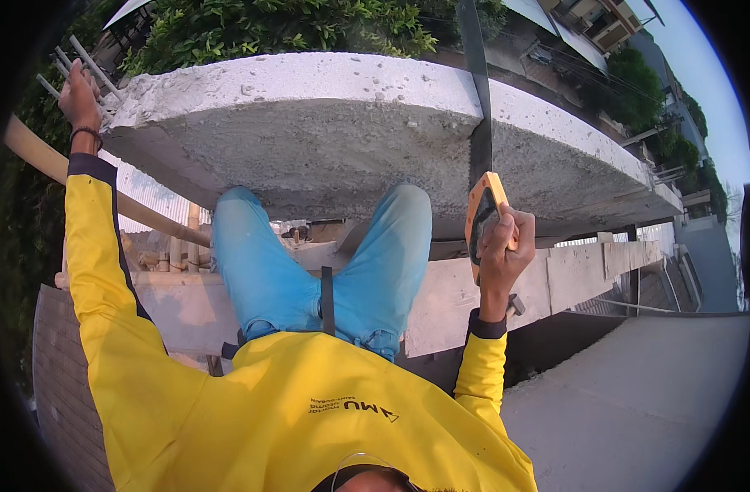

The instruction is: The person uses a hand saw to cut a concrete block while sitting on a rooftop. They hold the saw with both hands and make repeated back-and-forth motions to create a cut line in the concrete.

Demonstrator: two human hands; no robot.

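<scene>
Saw (481,148) in curled right hand (508,250)

A head-worn fisheye looks down over both hands (80,102) (508,246).

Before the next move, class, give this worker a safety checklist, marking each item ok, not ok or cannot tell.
1. Saw held by its handle in the right hand: ok.
2. Left hand, on the metal bars, away from the blade: ok.
3. Hands gloved: not ok, both bare.
4. Blade touching the concrete beam: cannot tell.
5. Knees braced against the beam: cannot tell.
</scene>
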